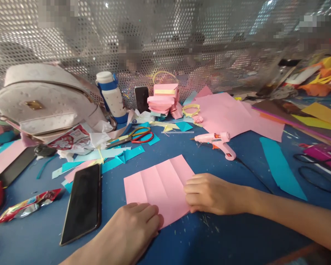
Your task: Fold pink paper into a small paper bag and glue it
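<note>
A sheet of pink paper (158,180) with several straight creases lies on the blue table in front of me. My left hand (136,224) rests on its near left edge, fingers curled over the paper. At the right edge, my right hand (206,193) grips the sheet with bent fingers, the thumb side hidden. Beyond the right hand lies a pink hot glue gun (216,141), its nozzle pointing left and its cord trailing right. Scissors (135,138) with red and yellow handles sit behind the sheet.
A phone (82,202) lies left of my left hand. Behind are a white backpack (44,99), a bottle (111,95), a small pink paper bag (164,97) and large pink sheets (226,112). A blue strip (281,167) is at right. Perforated metal (160,33) closes the back.
</note>
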A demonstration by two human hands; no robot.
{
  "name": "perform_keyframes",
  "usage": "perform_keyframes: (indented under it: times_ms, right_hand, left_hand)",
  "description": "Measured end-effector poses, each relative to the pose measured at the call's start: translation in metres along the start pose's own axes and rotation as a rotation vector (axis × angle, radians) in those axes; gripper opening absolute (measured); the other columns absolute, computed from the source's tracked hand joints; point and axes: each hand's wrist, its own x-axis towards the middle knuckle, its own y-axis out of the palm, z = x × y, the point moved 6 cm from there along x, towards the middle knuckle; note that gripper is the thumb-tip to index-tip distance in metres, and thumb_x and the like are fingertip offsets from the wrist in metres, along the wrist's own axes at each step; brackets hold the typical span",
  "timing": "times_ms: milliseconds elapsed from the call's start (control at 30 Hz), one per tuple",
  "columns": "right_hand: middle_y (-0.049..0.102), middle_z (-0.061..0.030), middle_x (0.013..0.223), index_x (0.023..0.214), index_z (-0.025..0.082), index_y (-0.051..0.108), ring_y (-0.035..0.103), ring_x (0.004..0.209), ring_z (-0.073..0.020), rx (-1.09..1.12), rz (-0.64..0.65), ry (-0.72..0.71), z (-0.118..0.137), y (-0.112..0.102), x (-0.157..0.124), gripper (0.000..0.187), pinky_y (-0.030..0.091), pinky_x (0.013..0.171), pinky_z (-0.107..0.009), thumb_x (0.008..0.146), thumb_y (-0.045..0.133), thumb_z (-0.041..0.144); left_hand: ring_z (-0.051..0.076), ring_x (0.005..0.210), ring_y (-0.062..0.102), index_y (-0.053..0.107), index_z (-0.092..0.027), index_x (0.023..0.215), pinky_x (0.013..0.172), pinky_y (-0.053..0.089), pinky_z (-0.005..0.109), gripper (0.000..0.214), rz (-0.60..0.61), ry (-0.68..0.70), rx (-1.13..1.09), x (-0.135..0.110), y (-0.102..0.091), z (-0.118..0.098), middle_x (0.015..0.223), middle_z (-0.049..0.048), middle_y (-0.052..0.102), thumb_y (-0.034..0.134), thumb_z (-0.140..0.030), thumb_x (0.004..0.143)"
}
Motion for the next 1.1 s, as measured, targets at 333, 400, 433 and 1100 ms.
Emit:
perform_keyframes:
  times_ms: [333,400,433,1100]
  right_hand:
    - [0.055,-0.001,0.08,0.08,0.019,0.049,0.041,0.073,-0.0172,0.019,-0.014,0.126,-0.01,0.001,-0.002,0.038,0.027,0.07,-0.032,0.106,0.028,0.037]
    - [0.055,-0.0014,0.081,0.08,0.019,0.05,0.042,0.073,-0.0174,-0.008,-0.036,0.138,-0.009,-0.001,-0.003,0.038,0.027,0.07,-0.033,0.105,0.028,0.035]
    - [0.055,-0.0016,0.081,0.079,0.019,0.05,0.042,0.073,-0.0175,-0.027,-0.044,0.144,-0.008,-0.001,-0.003,0.037,0.027,0.07,-0.033,0.105,0.029,0.035]
    - [0.054,-0.0017,0.08,0.08,0.019,0.051,0.04,0.073,-0.0179,-0.111,-0.062,0.166,-0.003,-0.001,-0.002,0.027,0.027,0.07,-0.034,0.101,0.034,0.023]
  left_hand:
    - [0.019,0.074,0.064,0.054,-0.023,0.086,0.065,0.044,0.031,0.019,0.135,-0.153,-0.185,0.001,-0.002,0.017,0.085,-0.0021,0.066,0.041,-0.027,0.101]
    - [0.02,0.073,0.065,0.055,-0.023,0.087,0.064,0.045,0.032,0.019,0.14,-0.168,-0.137,0.001,-0.004,0.015,0.085,-0.0006,0.067,0.042,-0.024,0.1]
    - [0.021,0.073,0.065,0.056,-0.022,0.087,0.063,0.046,0.032,0.018,0.134,-0.166,-0.117,0.001,-0.004,0.014,0.086,0.0001,0.067,0.042,-0.021,0.099]
    - [0.018,0.061,0.063,0.054,-0.022,0.09,0.051,0.041,0.031,0.016,-0.286,-0.245,0.314,-0.026,0.006,0.01,0.074,-0.0018,0.062,0.041,-0.019,0.1]
